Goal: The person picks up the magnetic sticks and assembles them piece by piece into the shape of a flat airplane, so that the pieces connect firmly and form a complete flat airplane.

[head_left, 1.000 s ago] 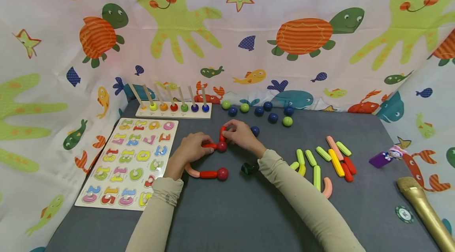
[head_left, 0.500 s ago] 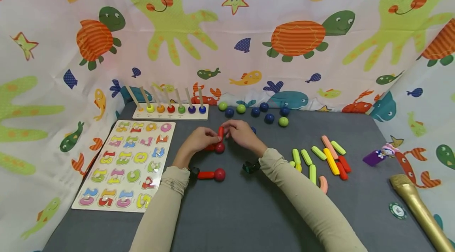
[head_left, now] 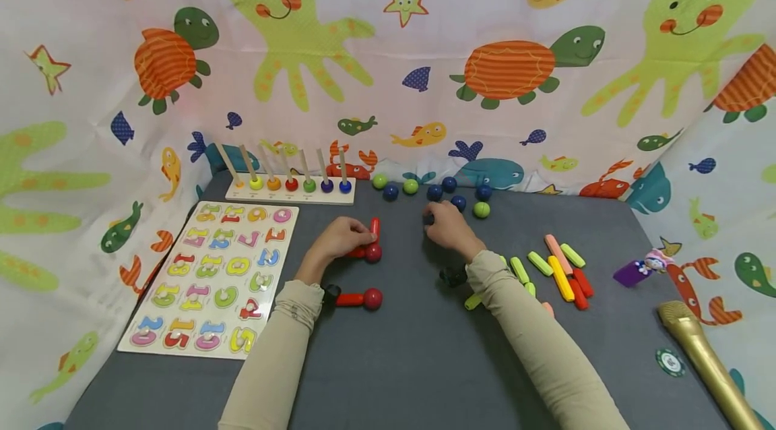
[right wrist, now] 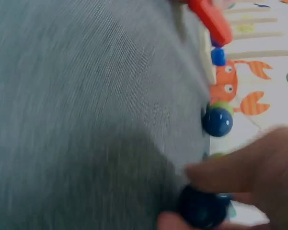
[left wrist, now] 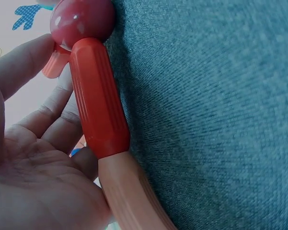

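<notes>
My left hand (head_left: 341, 238) pinches an upright red stick (head_left: 375, 228) that meets a dark red ball (head_left: 373, 253). In the left wrist view, a second red stick (left wrist: 98, 96) joins the ball and runs into a curved peach piece (left wrist: 129, 191) beside my palm. Another dark red ball (head_left: 372, 298), with a red stick (head_left: 349, 299) on it, lies nearer me. Farther right, my right hand (head_left: 453, 228) holds a dark blue ball (right wrist: 201, 207) between thumb and finger, close to the table; the right wrist view is blurred.
Several blue and green balls (head_left: 410, 186) lie along the back, near a pegged board (head_left: 291, 195). A number puzzle (head_left: 212, 282) sits at left. At right are loose coloured sticks (head_left: 561, 278), a purple figure (head_left: 630, 273), a chip (head_left: 669, 362) and a gold microphone (head_left: 709, 362).
My right hand has left the upright red stick, moved right and taken hold of a blue ball. My left hand has shifted its grip onto the upright red stick.
</notes>
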Motion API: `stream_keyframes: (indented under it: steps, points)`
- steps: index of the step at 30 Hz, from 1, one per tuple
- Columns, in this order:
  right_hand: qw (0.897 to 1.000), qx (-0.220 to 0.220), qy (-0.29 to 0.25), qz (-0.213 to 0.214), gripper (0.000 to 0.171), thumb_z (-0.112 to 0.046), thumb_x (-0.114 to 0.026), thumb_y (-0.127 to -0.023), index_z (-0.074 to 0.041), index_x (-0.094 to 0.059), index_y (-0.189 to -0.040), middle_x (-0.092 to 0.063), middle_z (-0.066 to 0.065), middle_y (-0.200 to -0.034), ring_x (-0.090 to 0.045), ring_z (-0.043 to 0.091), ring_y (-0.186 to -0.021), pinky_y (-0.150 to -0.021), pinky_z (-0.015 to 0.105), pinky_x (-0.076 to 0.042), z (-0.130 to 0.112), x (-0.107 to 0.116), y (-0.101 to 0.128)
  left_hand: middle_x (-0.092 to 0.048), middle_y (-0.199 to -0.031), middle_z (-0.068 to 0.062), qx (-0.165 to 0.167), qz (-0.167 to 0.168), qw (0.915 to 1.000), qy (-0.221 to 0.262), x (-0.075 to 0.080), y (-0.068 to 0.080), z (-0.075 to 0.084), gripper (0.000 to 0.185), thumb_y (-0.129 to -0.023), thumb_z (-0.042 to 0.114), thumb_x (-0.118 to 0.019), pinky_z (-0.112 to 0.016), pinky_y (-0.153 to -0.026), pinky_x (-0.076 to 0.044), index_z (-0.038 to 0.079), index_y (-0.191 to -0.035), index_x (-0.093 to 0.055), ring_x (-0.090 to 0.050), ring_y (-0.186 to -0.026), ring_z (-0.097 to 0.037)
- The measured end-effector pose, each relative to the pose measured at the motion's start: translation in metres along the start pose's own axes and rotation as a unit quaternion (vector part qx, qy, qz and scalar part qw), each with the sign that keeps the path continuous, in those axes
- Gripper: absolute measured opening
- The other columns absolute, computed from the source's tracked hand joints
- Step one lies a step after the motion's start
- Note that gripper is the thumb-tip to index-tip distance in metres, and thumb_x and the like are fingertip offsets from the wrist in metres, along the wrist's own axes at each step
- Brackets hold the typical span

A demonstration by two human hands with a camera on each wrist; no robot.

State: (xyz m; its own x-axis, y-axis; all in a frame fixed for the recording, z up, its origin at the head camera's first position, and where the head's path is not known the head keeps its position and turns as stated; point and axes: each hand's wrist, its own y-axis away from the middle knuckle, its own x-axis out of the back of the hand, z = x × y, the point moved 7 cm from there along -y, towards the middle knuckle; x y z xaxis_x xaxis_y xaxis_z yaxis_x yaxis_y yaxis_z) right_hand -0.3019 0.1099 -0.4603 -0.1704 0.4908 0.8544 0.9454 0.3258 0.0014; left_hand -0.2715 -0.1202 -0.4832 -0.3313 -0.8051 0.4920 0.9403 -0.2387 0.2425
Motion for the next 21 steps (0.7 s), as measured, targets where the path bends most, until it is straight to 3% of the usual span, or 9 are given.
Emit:
stream_keyframes:
  steps: [2, 4, 5, 8, 9, 10, 12, 17, 21]
  points:
    - [0.992, -0.051, -0.110, 0.017, 0.035, -0.008, -0.069, -0.102, 0.010, -0.061, -0.131, -0.067, 0.027, -0.115, -0.068, 0.043, -0.107, -0.094, 0.050, -0.055, 0.004, -0.002, -0.004, -0.069, -0.097, -0.008, 0.000, 0.001, 1.0000, 0.003, 0.002, 0.001, 0.000, 0.025, -0.100, 0.024, -0.077, -0.032, -0.074, -0.046, 0.000, -0.106, -0.079, -0.058, -0.088, -0.022]
    - [0.950, -0.105, -0.293, 0.018, 0.035, -0.011, -0.068, -0.105, 0.008, -0.055, -0.132, -0.064, 0.022, -0.113, -0.071, 0.039, -0.103, -0.095, 0.047, -0.057, 0.005, -0.011, -0.010, -0.069, -0.098, -0.009, 0.001, 0.003, 1.0000, 0.005, 0.004, 0.001, -0.001, 0.025, -0.099, 0.024, -0.077, -0.032, -0.075, -0.046, 0.000, -0.106, -0.079, -0.058, -0.089, -0.022]
    - [0.909, -0.131, -0.396, 0.015, 0.030, -0.011, -0.067, -0.106, 0.007, -0.055, -0.128, -0.064, 0.019, -0.108, -0.072, 0.037, -0.102, -0.095, 0.045, -0.058, 0.003, -0.017, -0.014, -0.069, -0.098, -0.009, 0.003, 0.004, 1.0000, 0.004, 0.004, 0.001, -0.001, 0.025, -0.099, 0.024, -0.077, -0.032, -0.075, -0.046, 0.000, -0.106, -0.079, -0.058, -0.089, -0.022]
    - [0.752, -0.217, -0.622, 0.018, 0.024, -0.005, -0.063, -0.108, 0.008, -0.056, -0.128, -0.063, 0.014, -0.103, -0.073, 0.036, -0.106, -0.098, 0.042, -0.057, -0.004, -0.039, -0.022, -0.070, -0.099, -0.008, 0.009, 0.008, 0.9999, 0.000, 0.003, 0.000, -0.003, 0.027, -0.099, 0.026, -0.077, -0.032, -0.076, -0.046, 0.001, -0.107, -0.079, -0.059, -0.089, -0.023]
    - [0.716, -0.239, -0.656, 0.021, 0.022, -0.005, -0.062, -0.109, 0.007, -0.058, -0.127, -0.064, 0.014, -0.101, -0.073, 0.034, -0.105, -0.098, 0.041, -0.057, -0.006, -0.045, -0.024, -0.070, -0.099, -0.008, 0.012, 0.009, 0.9999, -0.002, 0.002, 0.000, -0.003, 0.027, -0.100, 0.027, -0.077, -0.032, -0.076, -0.046, 0.001, -0.108, -0.079, -0.059, -0.090, -0.023]
    - [0.694, -0.253, -0.674, 0.025, 0.022, -0.006, -0.063, -0.109, 0.006, -0.060, -0.126, -0.067, 0.014, -0.098, -0.073, 0.034, -0.106, -0.098, 0.040, -0.058, -0.008, -0.051, -0.027, -0.070, -0.099, -0.008, 0.012, 0.009, 0.9999, -0.003, 0.001, -0.001, -0.004, 0.028, -0.100, 0.028, -0.077, -0.032, -0.076, -0.046, 0.001, -0.108, -0.079, -0.059, -0.090, -0.022]
    - [0.681, -0.271, -0.680, 0.035, 0.025, -0.010, -0.065, -0.108, 0.005, -0.064, -0.129, -0.071, 0.015, -0.097, -0.075, 0.031, -0.102, -0.096, 0.039, -0.058, -0.013, -0.058, -0.030, -0.070, -0.099, -0.008, 0.013, 0.008, 0.9999, 0.000, 0.000, -0.001, -0.004, 0.028, -0.100, 0.028, -0.076, -0.033, -0.077, -0.046, 0.001, -0.109, -0.079, -0.059, -0.090, -0.023]
    - [0.694, -0.269, -0.667, 0.041, 0.022, -0.016, -0.070, -0.106, -0.001, -0.069, -0.123, -0.075, 0.009, -0.098, -0.075, 0.025, -0.098, -0.096, 0.037, -0.058, -0.028, -0.063, -0.033, -0.069, -0.095, -0.007, 0.012, 0.006, 0.9998, 0.015, -0.002, -0.002, -0.005, 0.026, -0.101, 0.026, -0.076, -0.032, -0.075, -0.044, 0.001, -0.107, -0.079, -0.058, -0.087, -0.022]
    - [0.745, -0.232, -0.625, 0.014, 0.030, -0.014, -0.070, -0.106, 0.002, -0.069, -0.131, -0.074, 0.004, -0.097, -0.069, 0.019, -0.089, -0.088, 0.035, -0.056, -0.037, -0.063, -0.035, -0.068, -0.092, -0.006, 0.003, 0.008, 0.9997, 0.022, -0.001, -0.002, -0.006, 0.024, -0.100, 0.025, -0.076, -0.031, -0.073, -0.044, 0.002, -0.105, -0.079, -0.057, -0.084, -0.020]
